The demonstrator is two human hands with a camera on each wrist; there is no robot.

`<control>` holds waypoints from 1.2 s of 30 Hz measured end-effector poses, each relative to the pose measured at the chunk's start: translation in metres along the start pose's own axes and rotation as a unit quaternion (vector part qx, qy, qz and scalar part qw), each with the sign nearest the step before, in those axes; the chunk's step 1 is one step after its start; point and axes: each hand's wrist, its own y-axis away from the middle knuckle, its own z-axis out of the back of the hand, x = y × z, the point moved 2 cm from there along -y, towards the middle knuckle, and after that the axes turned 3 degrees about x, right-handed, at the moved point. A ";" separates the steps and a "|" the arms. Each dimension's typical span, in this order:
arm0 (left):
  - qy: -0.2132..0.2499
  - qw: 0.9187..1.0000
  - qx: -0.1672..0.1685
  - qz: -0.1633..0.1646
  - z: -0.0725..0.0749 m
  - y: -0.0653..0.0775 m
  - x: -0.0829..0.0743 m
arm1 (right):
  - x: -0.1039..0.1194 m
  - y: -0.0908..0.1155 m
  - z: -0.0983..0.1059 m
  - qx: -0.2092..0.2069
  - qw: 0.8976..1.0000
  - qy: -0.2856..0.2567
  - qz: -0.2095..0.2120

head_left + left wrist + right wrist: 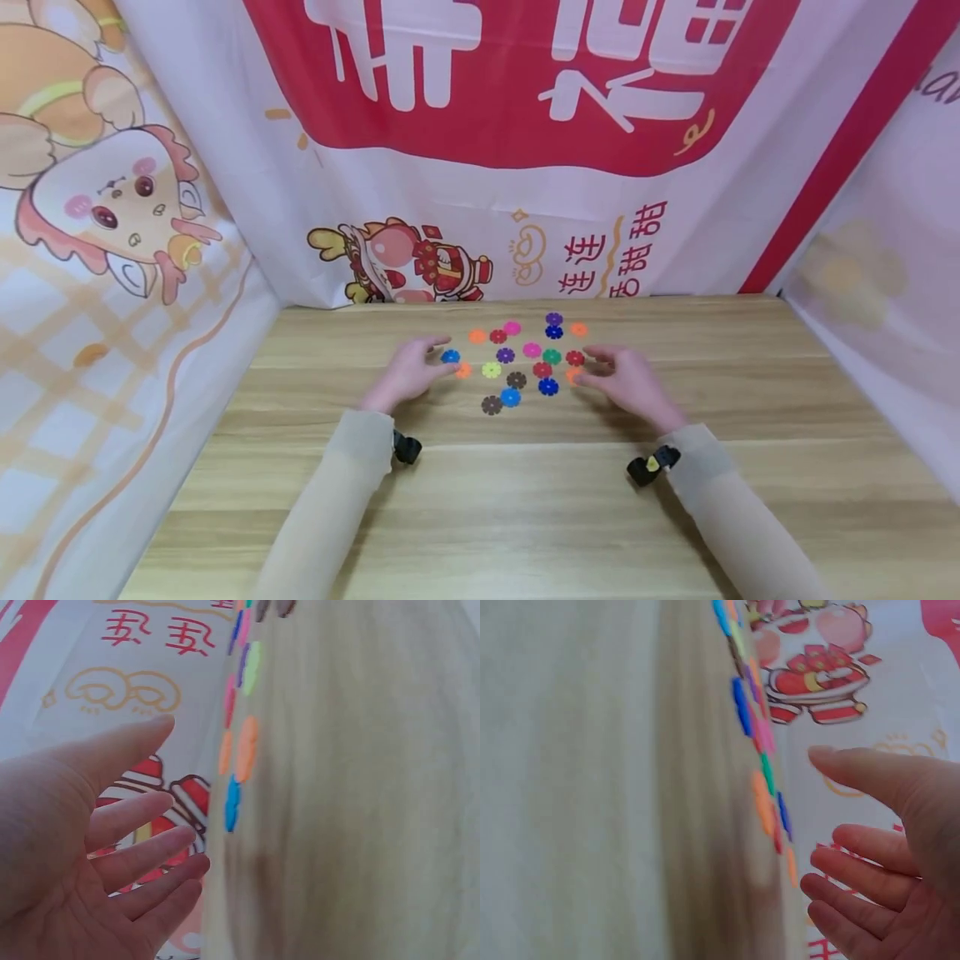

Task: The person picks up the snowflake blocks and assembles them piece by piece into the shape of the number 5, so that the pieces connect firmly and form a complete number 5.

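Note:
Several flat, notched plastic discs shaped like snowflakes lie spread over the far middle of the wooden table. My left hand (408, 372) is at the left side of the spread, near a light blue disc (450, 357) and an orange disc (463, 370). In the left wrist view its thumb and fingers (142, 855) are apart, with nothing between them. On the opposite side, my right hand (628, 382) is close to a red disc (575, 358) and a partly covered orange disc (573, 377). The right wrist view shows loosely extended fingers (870, 862) holding nothing.
Brown discs (492, 405) lie at the near edge of the spread, purple and dark blue ones (553, 332) at the far edge. A printed cloth (525, 192) hangs behind the wooden table (495, 508). More cloth (97, 358) borders its left side.

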 end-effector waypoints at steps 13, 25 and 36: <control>-0.056 0.998 -0.018 0.031 -0.005 -0.020 0.006 | 0.001 -0.015 -0.014 0.003 0.998 0.047 -0.031; -0.058 0.996 -0.023 0.057 -0.005 -0.025 0.002 | 0.001 -0.022 -0.014 0.020 0.997 0.038 -0.060; 0.037 0.995 -0.040 0.083 -0.006 -0.022 0.005 | 0.003 -0.021 -0.015 0.022 0.997 0.005 -0.069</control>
